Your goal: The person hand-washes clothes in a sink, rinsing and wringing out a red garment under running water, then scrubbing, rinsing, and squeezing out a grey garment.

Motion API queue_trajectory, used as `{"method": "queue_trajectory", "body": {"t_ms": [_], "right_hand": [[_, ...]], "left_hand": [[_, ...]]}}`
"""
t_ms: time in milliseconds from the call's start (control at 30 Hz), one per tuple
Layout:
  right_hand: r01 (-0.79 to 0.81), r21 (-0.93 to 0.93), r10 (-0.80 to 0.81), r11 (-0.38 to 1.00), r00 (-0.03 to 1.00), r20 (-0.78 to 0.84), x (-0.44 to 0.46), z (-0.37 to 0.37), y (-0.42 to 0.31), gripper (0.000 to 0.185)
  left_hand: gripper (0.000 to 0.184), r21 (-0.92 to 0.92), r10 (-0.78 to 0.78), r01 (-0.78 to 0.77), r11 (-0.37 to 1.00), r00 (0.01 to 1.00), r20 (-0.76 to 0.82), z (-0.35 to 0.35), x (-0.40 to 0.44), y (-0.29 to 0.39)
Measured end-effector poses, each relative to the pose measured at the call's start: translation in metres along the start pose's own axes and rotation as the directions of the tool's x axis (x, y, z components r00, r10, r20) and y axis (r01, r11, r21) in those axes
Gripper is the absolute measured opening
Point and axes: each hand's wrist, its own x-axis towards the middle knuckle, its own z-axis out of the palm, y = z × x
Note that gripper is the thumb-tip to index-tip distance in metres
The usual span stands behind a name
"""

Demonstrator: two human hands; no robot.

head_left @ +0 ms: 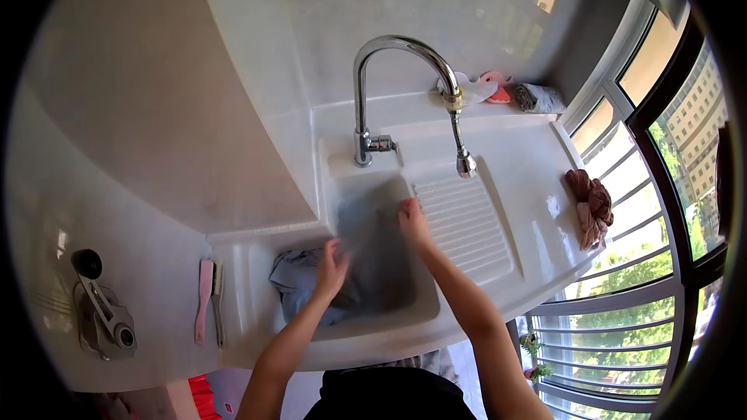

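Note:
A grey cloth lies bunched in the left part of the white sink basin. My left hand is over the cloth, its slightly blurred fingers loosely bent and apart. Along the basin's right side, by the ribbed washboard, my right hand has its fingers curled closed. Whatever they hold, if anything, is hidden. Between both hands the basin looks dark and blurred, and I cannot tell cloth from water there.
A chrome faucet arches over the sink, its spray head above the washboard. On the left are a pink brush and a pale brush. Brown cloths lie by the window, and a rolled grey cloth sits at the back.

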Motion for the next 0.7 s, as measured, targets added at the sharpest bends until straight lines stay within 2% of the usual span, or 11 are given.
{"method": "queue_trajectory", "body": {"t_ms": [33,100,167,267,367,433,500,533,567,633,700], "right_hand": [[0.172,-0.201,-0.174,0.964,0.985,0.011,-0.003,0.016,0.019,0.028],[0.093,-0.227,-0.075,0.970,0.993,0.087,-0.008,0.047,0.044,0.039],[0.065,-0.501,0.022,0.863,0.986,0.166,-0.012,0.059,0.044,0.049],[0.231,-0.672,-0.253,0.704,0.965,0.066,-0.016,0.081,0.079,0.045],[0.116,-0.704,0.074,0.701,0.969,0.234,-0.020,0.081,0.079,0.047],[0.195,-0.705,0.331,0.682,0.777,0.535,-0.024,0.073,0.069,0.047],[0.037,-0.655,0.357,0.754,0.814,0.457,-0.030,0.073,0.074,0.044],[-0.120,-0.582,0.393,0.804,0.842,0.370,-0.035,0.075,0.085,0.041],[-0.119,-0.581,0.389,0.805,0.846,0.365,-0.038,0.084,0.095,0.041],[-0.162,-0.324,0.192,0.932,0.979,0.064,-0.048,0.107,0.111,0.034],[-0.122,-0.114,0.132,0.986,0.987,0.088,-0.054,0.094,0.074,0.032]], "left_hand": [[0.056,0.079,-0.032,0.031,0.996,0.999,0.008,0.021,0.008,-0.035],[0.059,0.374,-0.160,0.146,0.916,0.987,0.007,0.040,0.017,-0.039],[0.059,0.495,-0.203,0.155,0.855,0.978,0.044,0.052,0.026,-0.042],[0.052,0.639,-0.299,0.136,0.757,0.942,0.154,0.056,0.032,-0.049],[0.039,0.693,-0.389,0.078,0.717,0.870,0.304,0.049,0.034,-0.056],[0.033,0.365,0.015,-0.038,0.930,0.998,0.067,0.040,0.032,-0.061],[0.031,0.268,-0.125,0.114,0.957,0.992,0.024,0.040,0.030,-0.061],[0.029,-0.266,-0.297,0.282,0.922,0.955,-0.018,0.046,0.030,-0.060],[0.028,-0.724,-0.449,0.336,0.602,0.892,0.041,0.052,0.033,-0.059],[0.027,-0.811,-0.452,0.361,0.461,0.882,0.136,0.064,0.042,-0.076],[0.031,-0.861,-0.528,0.500,0.091,0.757,0.384,0.072,0.052,-0.082]]}}
